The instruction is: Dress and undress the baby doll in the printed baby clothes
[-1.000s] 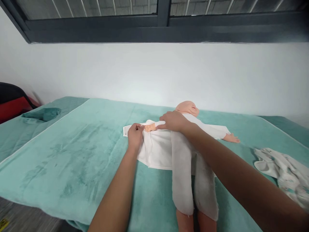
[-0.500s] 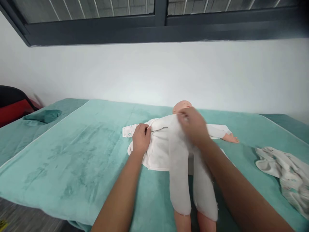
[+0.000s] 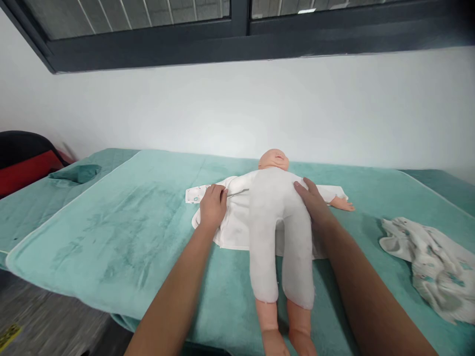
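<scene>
A baby doll [image 3: 280, 193] with a white cloth body lies face up, its legs pointing toward me. Spread beneath it is a white baby shirt [image 3: 237, 232], lying unfastened. The doll's arm at the right is in a sleeve, with its small hand showing at the cuff. My left hand [image 3: 214, 202] is closed on the left sleeve, whose printed cuff sticks out beyond my fingers. Whether the doll's other arm is inside that sleeve is hidden. At the doll's right-hand side my right hand [image 3: 314, 200] grips by the armpit, thumb on the torso.
A crumpled printed baby garment [image 3: 434, 267] lies at the right on the green bed cover [image 3: 122, 227]. A red and black object [image 3: 29, 163] stands at the far left. Behind the bed are a white wall [image 3: 208, 109] and a dark window frame [image 3: 148, 47].
My right hand has come down from near the doll's face to its side, uncovering the head and chest. The left hand stays on the sleeve. The view has shifted slightly.
</scene>
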### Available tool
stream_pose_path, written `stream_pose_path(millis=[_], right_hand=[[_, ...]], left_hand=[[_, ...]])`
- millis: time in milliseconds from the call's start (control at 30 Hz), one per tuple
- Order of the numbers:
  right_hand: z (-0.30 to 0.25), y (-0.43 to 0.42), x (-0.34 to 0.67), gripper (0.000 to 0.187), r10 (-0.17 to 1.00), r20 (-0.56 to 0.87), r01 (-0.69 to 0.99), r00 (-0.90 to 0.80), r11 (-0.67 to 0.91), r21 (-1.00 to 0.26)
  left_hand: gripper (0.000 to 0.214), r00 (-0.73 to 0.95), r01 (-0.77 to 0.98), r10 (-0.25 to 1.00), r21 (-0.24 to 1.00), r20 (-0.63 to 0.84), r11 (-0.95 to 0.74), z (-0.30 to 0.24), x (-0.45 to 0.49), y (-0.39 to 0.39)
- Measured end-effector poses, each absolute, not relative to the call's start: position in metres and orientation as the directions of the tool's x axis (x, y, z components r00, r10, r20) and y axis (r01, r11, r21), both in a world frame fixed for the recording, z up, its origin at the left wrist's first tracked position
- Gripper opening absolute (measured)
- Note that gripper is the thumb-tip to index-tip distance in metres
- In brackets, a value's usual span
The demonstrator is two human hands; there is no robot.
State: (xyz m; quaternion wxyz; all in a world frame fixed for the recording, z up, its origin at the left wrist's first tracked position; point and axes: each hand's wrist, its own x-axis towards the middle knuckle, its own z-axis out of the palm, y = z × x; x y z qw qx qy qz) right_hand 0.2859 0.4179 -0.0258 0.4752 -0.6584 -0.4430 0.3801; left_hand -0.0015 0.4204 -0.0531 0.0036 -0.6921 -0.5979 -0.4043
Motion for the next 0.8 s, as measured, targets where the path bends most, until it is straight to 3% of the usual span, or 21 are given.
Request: stream_pose_path(millis=[100,200,367,500,600,700,800], right_hand=[[-0.025,0.414,0.281,0.104,0.972,-0.130,0.038,0.195,-0.140,-0.989],[-0.029,0.411,0.279,0.110,0.986,-0.086,-0.025,0.141,-0.083,-0.996],[-0.038,0.408,0.270,0.106,0.999,0.028,-0.103,-0.032,0.025,-0.994],[-0.037,0.405,0.260,0.101,0.992,-0.015,-0.112,-0.123,-0.029,-0.993],[-0.034,0.404,0.257,0.099,0.992,-0.065,-0.107,-0.111,-0.077,-0.991],[-0.033,0.404,0.257,0.098,0.992,-0.069,-0.106,-0.103,-0.079,-0.991],[-0.035,0.403,0.256,0.099,0.995,-0.049,-0.111,-0.092,-0.059,-0.992]], left_hand=[[0.017,-0.071,0.810,0.837,0.521,0.542,-0.270,-0.053,0.004,0.419],[0.018,-0.102,0.781,0.850,0.571,0.517,-0.253,-0.050,0.012,0.419],[0.018,-0.143,0.773,0.843,0.590,0.519,-0.231,-0.034,0.027,0.428],[0.019,-0.085,0.778,0.861,0.573,0.502,-0.258,-0.016,0.034,0.433],[0.019,-0.026,0.824,0.854,0.495,0.520,-0.277,-0.010,0.031,0.426],[0.017,-0.159,0.866,0.842,0.482,0.515,-0.132,-0.017,0.021,0.409],[0.029,-0.329,0.849,0.834,0.526,0.442,0.056,-0.032,0.009,0.391]])
